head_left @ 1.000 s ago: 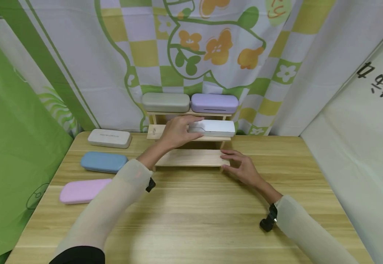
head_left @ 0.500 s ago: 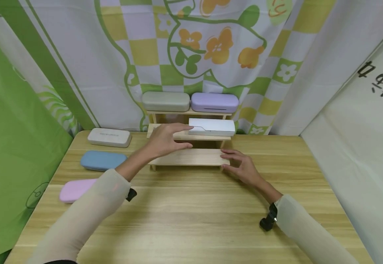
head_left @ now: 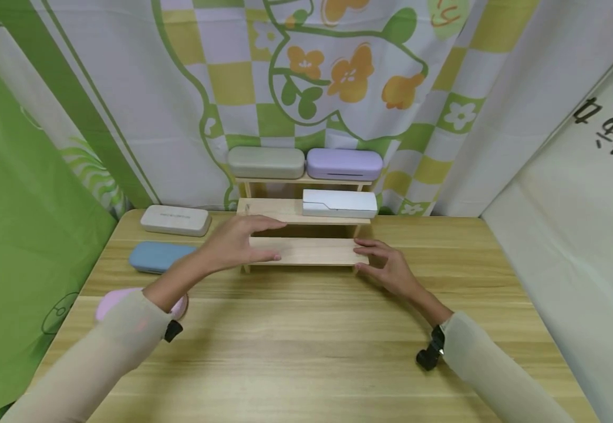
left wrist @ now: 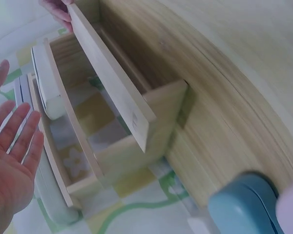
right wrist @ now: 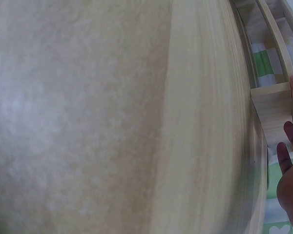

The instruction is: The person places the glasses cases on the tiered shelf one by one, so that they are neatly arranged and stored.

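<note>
A three-tier wooden display rack point(head_left: 312, 252) stands at the back of the table. A white glasses case point(head_left: 340, 204) lies on the right half of its middle tier; a grey-green case point(head_left: 266, 163) and a purple case point(head_left: 344, 164) sit side by side on the top one. My left hand point(head_left: 232, 244), holding nothing, hovers by the rack's left end with thumb and fingers spread apart, as the left wrist view point(left wrist: 14, 161) also shows. My right hand point(head_left: 391, 270) grips the right end of the lowest shelf, its thumb at the front edge and fingers at the back.
Along the table's left side lie a light grey glasses case point(head_left: 175, 220), a blue case point(head_left: 160, 257) and a pink case point(head_left: 113, 302), the last two partly behind my left arm. A patterned curtain point(head_left: 232, 82) hangs right behind the rack.
My left hand has let go of the white glasses case and drawn back left and toward me. The case stays on the middle tier. My right hand has kept its place.
</note>
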### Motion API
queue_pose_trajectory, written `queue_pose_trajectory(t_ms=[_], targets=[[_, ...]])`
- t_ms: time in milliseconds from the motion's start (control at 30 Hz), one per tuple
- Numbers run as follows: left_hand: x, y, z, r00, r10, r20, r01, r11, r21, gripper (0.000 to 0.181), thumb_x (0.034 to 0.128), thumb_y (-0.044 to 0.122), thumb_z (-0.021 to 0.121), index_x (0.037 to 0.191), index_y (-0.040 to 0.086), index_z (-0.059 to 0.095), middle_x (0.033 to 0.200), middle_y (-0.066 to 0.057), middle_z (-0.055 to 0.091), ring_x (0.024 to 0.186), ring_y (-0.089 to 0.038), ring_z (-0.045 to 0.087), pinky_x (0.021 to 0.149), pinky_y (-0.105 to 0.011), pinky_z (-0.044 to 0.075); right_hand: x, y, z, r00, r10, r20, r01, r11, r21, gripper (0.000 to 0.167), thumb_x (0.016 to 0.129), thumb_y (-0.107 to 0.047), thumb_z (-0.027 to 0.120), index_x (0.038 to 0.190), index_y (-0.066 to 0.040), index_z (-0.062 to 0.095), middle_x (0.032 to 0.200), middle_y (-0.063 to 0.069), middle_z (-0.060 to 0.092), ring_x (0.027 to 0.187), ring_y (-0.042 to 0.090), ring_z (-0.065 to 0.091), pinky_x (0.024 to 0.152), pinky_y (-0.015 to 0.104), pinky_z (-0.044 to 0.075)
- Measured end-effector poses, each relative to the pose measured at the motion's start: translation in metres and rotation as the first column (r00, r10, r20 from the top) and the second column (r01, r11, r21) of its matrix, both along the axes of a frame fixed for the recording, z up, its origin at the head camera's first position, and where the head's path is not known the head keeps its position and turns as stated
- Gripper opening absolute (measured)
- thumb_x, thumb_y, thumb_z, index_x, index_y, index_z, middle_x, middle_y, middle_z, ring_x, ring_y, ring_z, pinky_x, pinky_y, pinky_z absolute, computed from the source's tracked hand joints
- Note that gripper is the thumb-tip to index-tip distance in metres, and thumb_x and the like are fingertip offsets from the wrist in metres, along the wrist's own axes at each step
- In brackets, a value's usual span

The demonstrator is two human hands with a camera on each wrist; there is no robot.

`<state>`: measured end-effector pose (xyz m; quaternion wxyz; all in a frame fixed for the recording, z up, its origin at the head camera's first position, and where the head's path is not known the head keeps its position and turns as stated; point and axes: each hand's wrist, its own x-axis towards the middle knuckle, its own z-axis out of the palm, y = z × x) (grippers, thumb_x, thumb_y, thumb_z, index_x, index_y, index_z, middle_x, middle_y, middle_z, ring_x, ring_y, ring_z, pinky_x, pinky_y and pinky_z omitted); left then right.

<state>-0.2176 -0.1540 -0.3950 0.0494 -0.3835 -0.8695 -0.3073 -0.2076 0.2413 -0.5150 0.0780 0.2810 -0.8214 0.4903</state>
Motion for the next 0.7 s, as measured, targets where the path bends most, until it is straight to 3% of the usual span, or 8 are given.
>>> queue_pose_trajectory(t_ms=[300,500,700], targets=[[0.016,-0.035,0.007,0.996,-0.006,0.09,0.012,0.998,-0.062,0.07,0.0806,0.033,0.094,0.142,0.01,0.068,0.145,-0.018,0.065,0.134,-0.039,0.061,0.11,-0.057,0.049,0.0,0.0,-0.001,1.0,0.0,0.006,0.0,1.0,0.005,0.039,0.087,0.007,0.082,0.125,0.003,0.075,0.143,0.023,0.064,0.137,0.039,0.057,0.119,0.018,0.034],[0.023,-0.061,0.004,0.993,0.008,0.116,0.001,0.996,-0.084,0.072,0.0804,0.032,0.094,0.143,0.009,0.067,0.148,-0.02,0.061,0.137,-0.042,0.058,0.111,-0.061,0.047,-0.001,0.002,-0.002,1.0,-0.004,0.011,0.004,1.0,0.012,0.04,0.087,0.006,0.083,0.126,0.001,0.075,0.143,0.02,0.065,0.138,0.033,0.057,0.119,0.019,0.035],[0.031,-0.085,-0.001,0.992,0.014,0.122,-0.004,0.997,-0.08,0.076,0.0806,0.033,0.094,0.147,0.011,0.064,0.147,-0.016,0.063,0.136,-0.042,0.058,0.108,-0.062,0.048,-0.003,0.002,-0.004,1.0,0.0,-0.005,0.0,1.0,-0.004,0.037,0.087,0.004,0.083,0.124,0.001,0.076,0.141,0.018,0.067,0.135,0.04,0.058,0.118,0.018,0.035]])
